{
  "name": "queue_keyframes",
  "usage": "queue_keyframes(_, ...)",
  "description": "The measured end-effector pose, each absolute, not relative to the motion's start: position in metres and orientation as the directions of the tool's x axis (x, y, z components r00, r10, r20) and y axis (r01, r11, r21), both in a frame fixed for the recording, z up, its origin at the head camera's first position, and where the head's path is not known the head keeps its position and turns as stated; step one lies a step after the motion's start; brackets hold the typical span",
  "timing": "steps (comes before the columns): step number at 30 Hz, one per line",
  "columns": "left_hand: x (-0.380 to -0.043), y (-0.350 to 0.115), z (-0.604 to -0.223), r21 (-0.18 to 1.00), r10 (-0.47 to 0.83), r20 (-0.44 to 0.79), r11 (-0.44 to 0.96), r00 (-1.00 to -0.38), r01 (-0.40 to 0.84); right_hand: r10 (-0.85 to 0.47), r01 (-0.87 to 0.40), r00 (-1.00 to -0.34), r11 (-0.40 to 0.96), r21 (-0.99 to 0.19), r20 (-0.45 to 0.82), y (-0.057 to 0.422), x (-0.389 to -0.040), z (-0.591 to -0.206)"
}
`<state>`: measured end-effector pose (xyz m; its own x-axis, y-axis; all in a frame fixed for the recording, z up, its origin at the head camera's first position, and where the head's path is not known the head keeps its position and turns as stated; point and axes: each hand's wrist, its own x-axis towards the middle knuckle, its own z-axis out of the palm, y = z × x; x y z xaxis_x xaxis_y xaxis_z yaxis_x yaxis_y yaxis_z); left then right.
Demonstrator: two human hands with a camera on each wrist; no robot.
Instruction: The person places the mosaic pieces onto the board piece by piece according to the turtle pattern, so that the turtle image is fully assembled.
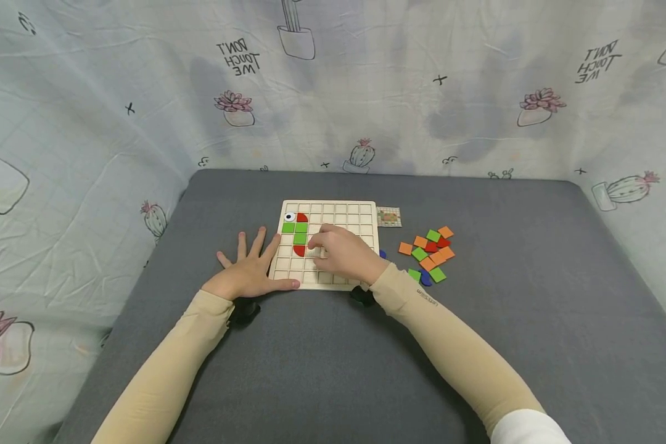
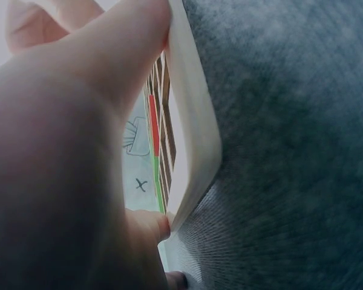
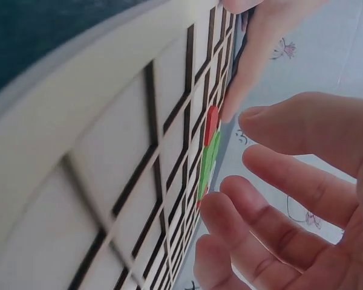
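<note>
A wooden grid board (image 1: 361, 213) lies on the table, with tiles in its left columns. An eye tile (image 1: 290, 217) and a red quarter-round tile (image 1: 302, 217) sit in the top row. Green square tiles (image 1: 301, 238) come below them, then another red quarter-round tile (image 1: 299, 250). My left hand (image 1: 246, 274) spreads at the board's lower left corner, with thumb along the near edge and fingers straight. Over the middle of the board hovers my right hand (image 1: 346, 253), its fingers loosely bent near the lower red tile. Nothing shows between these fingers in the right wrist view.
Right of the board lies a loose pile of orange tiles (image 1: 446, 253), green tiles (image 1: 438, 274), red tiles and blue pieces (image 1: 425, 278). A small patterned card (image 1: 389, 217) touches the board's upper right side. Printed curtains surround the grey table (image 1: 311, 370).
</note>
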<state>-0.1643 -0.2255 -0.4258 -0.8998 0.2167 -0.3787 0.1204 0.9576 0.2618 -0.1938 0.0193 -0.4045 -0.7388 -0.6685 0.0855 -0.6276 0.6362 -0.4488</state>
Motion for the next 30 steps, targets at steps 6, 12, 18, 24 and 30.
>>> queue_keyframes(6,-0.164,-0.226,-0.428,0.260,0.215,-0.376,0.958,-0.901,0.120,-0.651,-0.609,-0.755,0.655,-0.447,0.075,0.037,-0.185,-0.402)
queue_keyframes(12,-0.164,-0.226,-0.428,0.271,0.216,-0.369,0.955,-0.904,0.118,-0.637,-0.610,-0.764,0.661,-0.438,0.101,0.056,-0.178,-0.401)
queue_keyframes(18,-0.164,-0.228,-0.428,0.270,0.220,-0.364,0.955,-0.905,0.123,-0.621,-0.610,-0.770,0.655,-0.446,0.142,0.075,-0.171,-0.401)
queue_keyframes(24,-0.165,-0.229,-0.428,0.280,0.233,-0.360,0.951,-0.904,0.133,-0.602,-0.594,-0.784,0.660,-0.460,0.148,0.090,-0.163,-0.400)
queue_keyframes(30,-0.165,-0.229,-0.430,0.281,0.234,-0.363,0.950,-0.902,0.134,-0.586,-0.597,-0.790,0.671,-0.439,0.178,0.107,-0.160,-0.403)
